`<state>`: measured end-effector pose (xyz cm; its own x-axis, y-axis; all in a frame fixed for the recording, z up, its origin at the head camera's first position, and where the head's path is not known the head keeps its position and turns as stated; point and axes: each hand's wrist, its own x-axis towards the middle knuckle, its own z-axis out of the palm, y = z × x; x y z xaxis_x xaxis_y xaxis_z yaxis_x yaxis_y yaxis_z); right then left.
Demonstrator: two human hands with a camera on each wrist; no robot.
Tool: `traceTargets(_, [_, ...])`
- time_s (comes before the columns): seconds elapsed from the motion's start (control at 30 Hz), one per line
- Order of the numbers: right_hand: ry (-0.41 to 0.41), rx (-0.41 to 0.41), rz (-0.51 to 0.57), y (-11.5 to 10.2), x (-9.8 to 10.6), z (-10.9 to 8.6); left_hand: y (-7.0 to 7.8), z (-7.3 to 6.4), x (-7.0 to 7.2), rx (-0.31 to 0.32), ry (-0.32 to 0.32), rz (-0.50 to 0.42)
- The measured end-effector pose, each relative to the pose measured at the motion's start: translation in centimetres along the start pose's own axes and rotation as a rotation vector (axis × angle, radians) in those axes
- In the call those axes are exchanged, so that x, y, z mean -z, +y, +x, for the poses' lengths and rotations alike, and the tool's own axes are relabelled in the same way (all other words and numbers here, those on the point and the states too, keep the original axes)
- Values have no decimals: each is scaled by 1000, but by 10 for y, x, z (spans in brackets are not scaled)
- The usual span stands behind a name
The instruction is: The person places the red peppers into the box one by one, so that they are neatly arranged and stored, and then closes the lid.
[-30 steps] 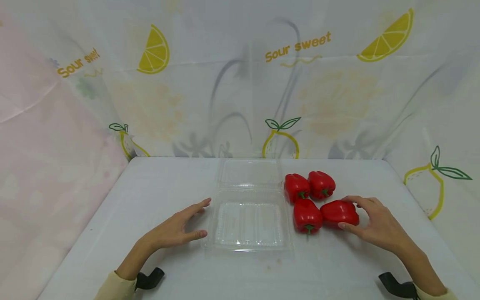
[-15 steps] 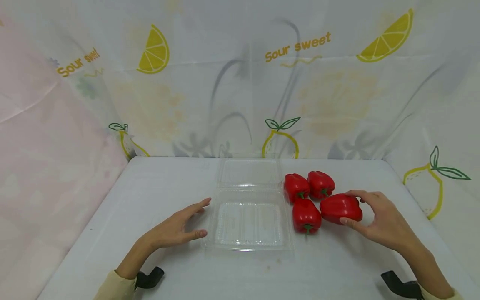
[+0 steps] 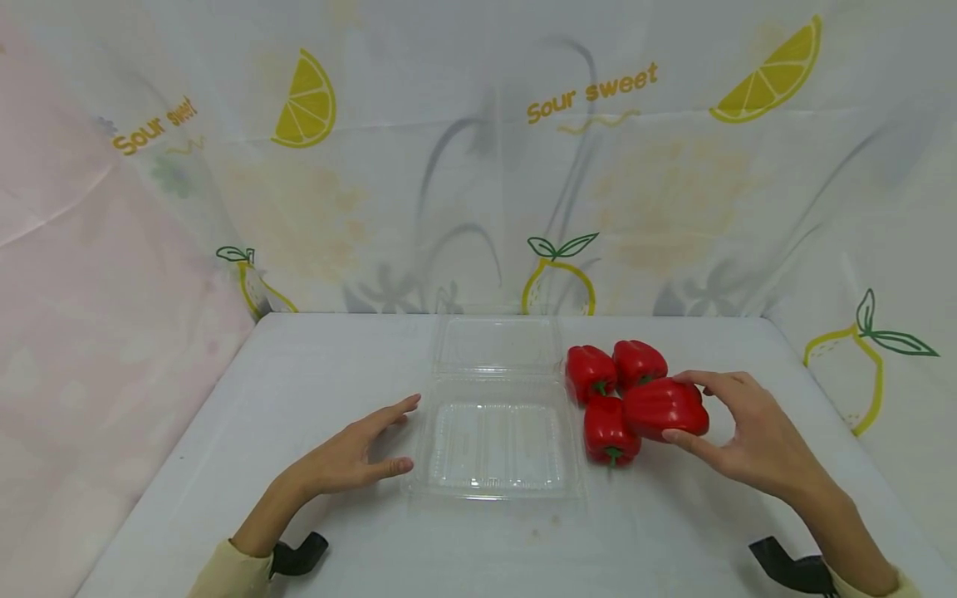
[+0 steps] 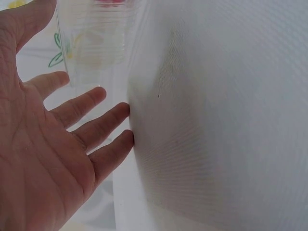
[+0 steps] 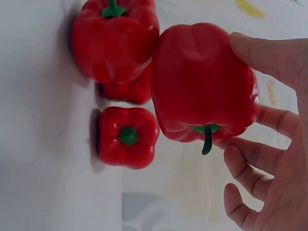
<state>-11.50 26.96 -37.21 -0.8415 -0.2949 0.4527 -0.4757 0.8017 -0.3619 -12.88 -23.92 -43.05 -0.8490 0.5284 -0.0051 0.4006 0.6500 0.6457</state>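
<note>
Between thumb and fingers, my right hand (image 3: 748,436) holds a red bell pepper (image 3: 665,409), lifted off the table. The right wrist view shows this bell pepper (image 5: 204,86) with its green stem pointing down in the picture. Three more red bell peppers stand close by: one in front (image 3: 611,432), one behind at left (image 3: 591,374) and one behind at right (image 3: 640,362). My left hand (image 3: 351,453) is at the left side of a clear plastic clamshell box (image 3: 497,444), fingers and thumb spread, holding nothing. The box lies with its lid (image 3: 497,345) folded back.
Everything lies on a white table (image 3: 314,357). A printed curtain (image 3: 463,166) hangs behind it and along both sides. Black curved pieces sit at the left wrist (image 3: 299,555) and the right wrist (image 3: 794,569).
My right hand has raised the bell pepper from the table, first slightly right, then left towards the box. The left hand and the box have stayed in place.
</note>
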Motion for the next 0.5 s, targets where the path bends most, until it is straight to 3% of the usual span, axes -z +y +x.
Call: traceTargets(0.5, [27,24,69,-27,-22,10,0,0,1,10,-6,4])
